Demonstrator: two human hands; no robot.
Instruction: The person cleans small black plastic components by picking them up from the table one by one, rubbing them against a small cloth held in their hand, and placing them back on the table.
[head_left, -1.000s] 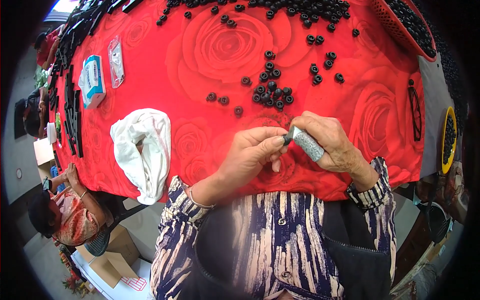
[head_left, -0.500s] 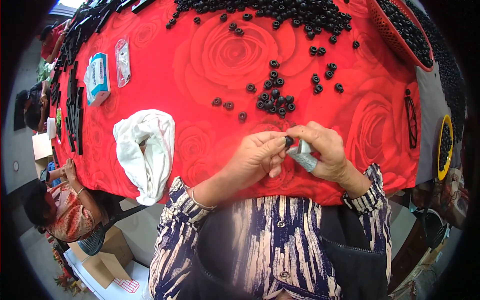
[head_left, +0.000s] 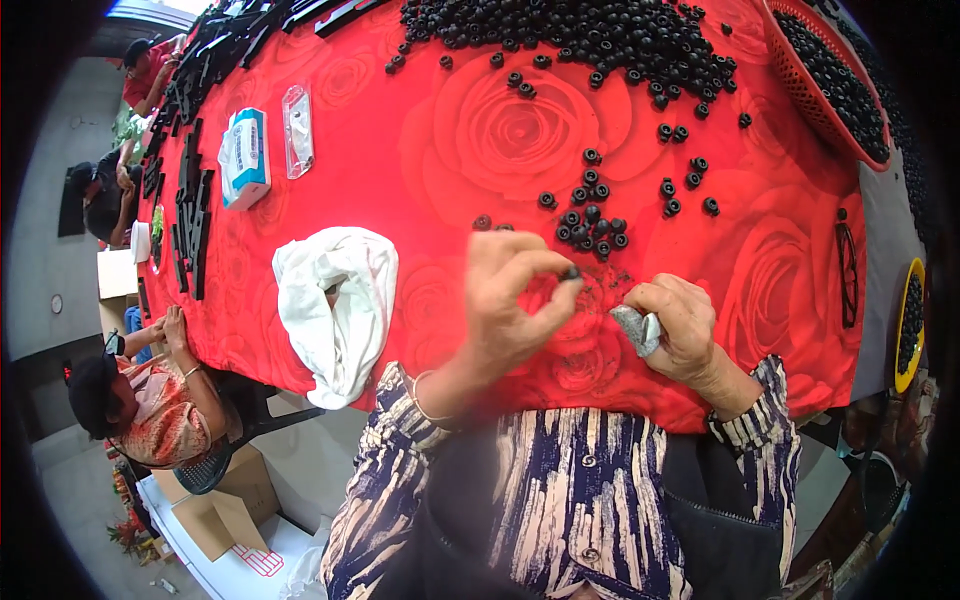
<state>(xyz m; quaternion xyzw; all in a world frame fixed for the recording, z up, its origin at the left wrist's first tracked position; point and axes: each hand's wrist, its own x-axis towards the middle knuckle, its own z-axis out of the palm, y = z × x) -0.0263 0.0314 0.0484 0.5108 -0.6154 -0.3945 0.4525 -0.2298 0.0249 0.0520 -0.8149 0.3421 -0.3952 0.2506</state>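
My left hand [head_left: 512, 305] is raised over the red tablecloth and slightly blurred by motion. Its thumb and forefinger pinch a small round black part [head_left: 571, 273]. To its right, my right hand [head_left: 682, 325] is closed around a small grey-and-white wrapped piece [head_left: 637, 328] whose exact kind I cannot make out. The two hands are apart. Just beyond them lies a loose cluster of black parts [head_left: 595, 232], knob-like with hollow centres. A larger heap [head_left: 580, 40] of the same parts spreads across the far side.
A white cloth [head_left: 335, 320] lies left of my hands. Farther left are a tissue pack [head_left: 246, 165], a clear plastic case [head_left: 298, 135] and black strips [head_left: 190, 235]. A red basket [head_left: 790, 72] stands far right, a yellow-rimmed tray [head_left: 903, 382] near right. Co-workers [head_left: 165, 405] sit along the left.
My hands have drawn apart. The left has lifted leftward with the black part, while the right keeps the wrapped piece. The whole view has shifted, so things on the table appear farther right.
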